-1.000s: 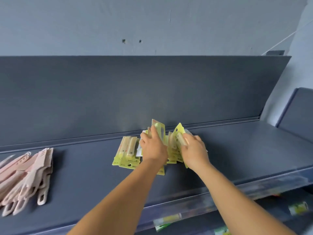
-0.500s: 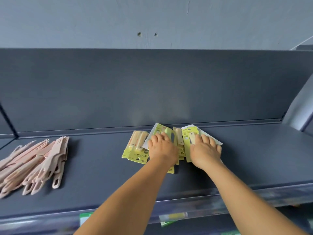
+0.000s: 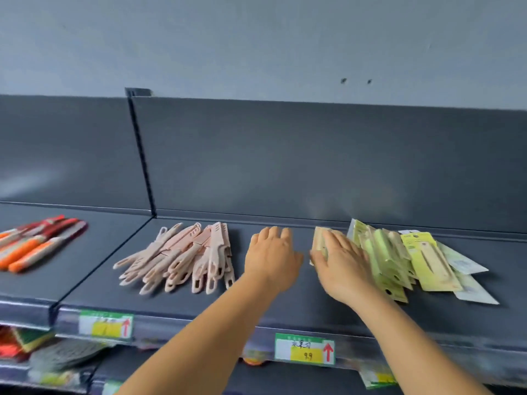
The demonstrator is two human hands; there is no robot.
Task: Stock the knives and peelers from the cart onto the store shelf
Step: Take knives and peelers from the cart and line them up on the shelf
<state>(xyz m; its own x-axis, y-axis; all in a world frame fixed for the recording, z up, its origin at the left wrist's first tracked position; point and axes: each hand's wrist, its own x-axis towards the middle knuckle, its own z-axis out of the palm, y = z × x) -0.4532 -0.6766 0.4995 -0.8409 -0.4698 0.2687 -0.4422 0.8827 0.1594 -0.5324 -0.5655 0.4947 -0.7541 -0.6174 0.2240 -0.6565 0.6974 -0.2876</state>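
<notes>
- The green packs (image 3: 382, 258) lie in a loose, overlapping spread on the right part of the shelf (image 3: 285, 303), some tilted on each other; two white cards (image 3: 467, 266) stick out from under their right edge.
- One tan pack (image 3: 318, 243) sits at the left end of the spread, under the right hand (image 3: 342, 266); that hand lies flat, fingers (image 3: 339, 240) straight and released, pressing on it.
- The left hand (image 3: 272, 258) is just beside the right, palm down over bare shelf, fingers straight and grasping nothing; whether it touches the shelf is unclear.
- Left of it lies a heap of pink knives (image 3: 188, 255), close to the left hand but apart from it.
- Beyond a divider post (image 3: 142, 155), on the next shelf section, lie orange and red knives (image 3: 37, 243).
- Two price tags (image 3: 304, 349) hang on the shelf's front rail; blurred goods show on the shelf below.
- Against half a second ago, the view has swung left, bringing the orange knives and tags into sight; the left hand has come off the packs onto bare shelf, and the right hand has shifted to the left end of the spread.
</notes>
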